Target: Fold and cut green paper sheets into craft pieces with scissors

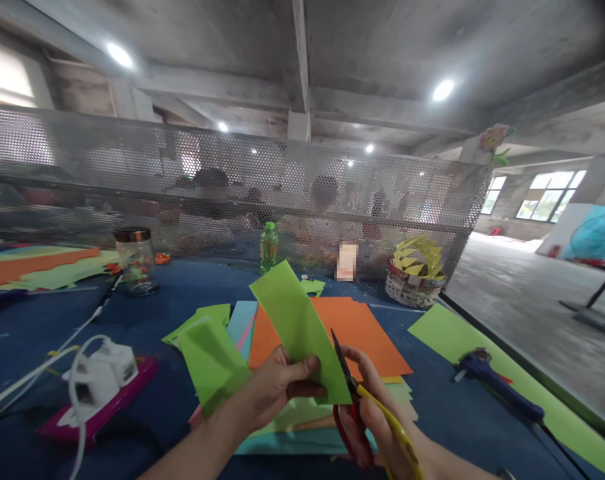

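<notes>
A strip of green paper (295, 313) is pinched between the thumb and fingers of my left hand (282, 387), tilted up over the table. My right hand (377, 407) grips a pair of scissors (350, 380) with red and yellow handles. Their dark blades point up and lie along the right edge of the strip, near its lower corner; whether they cut into it I cannot tell. Beneath both hands is a stack of coloured sheets, with an orange sheet (372, 333) on top. More green paper (210, 360) lies left of my left hand.
On the right, a blue glue gun (502, 387) rests on a long green sheet (447, 333). A woven basket (415, 287) with yellow paper pieces, a green bottle (269, 247) and a lidded jar (136, 260) stand farther back. A power strip (107, 400) with cables is left. A perforated screen (262, 173) borders the table.
</notes>
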The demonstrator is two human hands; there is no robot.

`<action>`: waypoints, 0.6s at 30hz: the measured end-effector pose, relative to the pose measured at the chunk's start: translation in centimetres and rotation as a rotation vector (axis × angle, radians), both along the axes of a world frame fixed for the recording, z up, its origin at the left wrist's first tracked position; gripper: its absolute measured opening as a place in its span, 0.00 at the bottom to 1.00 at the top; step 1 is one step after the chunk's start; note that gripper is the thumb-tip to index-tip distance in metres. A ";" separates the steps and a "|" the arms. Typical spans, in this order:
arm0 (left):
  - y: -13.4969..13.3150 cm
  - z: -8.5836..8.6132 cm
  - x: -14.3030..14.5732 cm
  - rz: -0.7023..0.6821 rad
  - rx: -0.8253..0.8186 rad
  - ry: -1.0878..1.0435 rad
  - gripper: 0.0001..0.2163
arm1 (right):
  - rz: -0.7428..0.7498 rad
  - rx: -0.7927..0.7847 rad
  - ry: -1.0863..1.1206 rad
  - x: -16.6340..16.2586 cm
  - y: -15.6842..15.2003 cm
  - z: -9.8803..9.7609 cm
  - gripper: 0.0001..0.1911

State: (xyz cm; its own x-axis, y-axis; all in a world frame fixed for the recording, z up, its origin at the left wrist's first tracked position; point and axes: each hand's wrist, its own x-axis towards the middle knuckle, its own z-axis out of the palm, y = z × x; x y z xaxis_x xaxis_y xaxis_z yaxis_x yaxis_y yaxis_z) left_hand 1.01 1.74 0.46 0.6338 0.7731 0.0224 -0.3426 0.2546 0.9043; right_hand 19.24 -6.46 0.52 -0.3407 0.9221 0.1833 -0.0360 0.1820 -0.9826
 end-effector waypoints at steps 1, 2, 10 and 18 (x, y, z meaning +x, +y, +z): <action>0.0 0.0 0.0 -0.005 0.001 0.000 0.15 | -0.003 0.003 -0.016 0.0 0.1 0.1 0.43; -0.1 0.0 0.1 -0.010 0.001 -0.001 0.15 | 0.002 0.007 -0.022 0.0 0.1 0.0 0.42; -0.3 0.1 0.1 -0.035 -0.009 -0.023 0.14 | -0.070 0.029 0.046 -0.3 -0.1 -1.2 0.38; 0.0 -0.6 0.2 0.018 -0.060 -0.040 0.14 | -0.035 0.178 -0.144 -0.1 0.2 0.3 0.27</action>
State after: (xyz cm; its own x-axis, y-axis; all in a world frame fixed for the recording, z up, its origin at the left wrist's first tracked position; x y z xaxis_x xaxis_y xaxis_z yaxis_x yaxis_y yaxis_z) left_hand 1.23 1.71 -0.11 0.6190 0.7854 0.0006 -0.3833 0.3014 0.8731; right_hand 19.19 -6.25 0.77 -0.3431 0.8914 0.2962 0.1115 0.3518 -0.9294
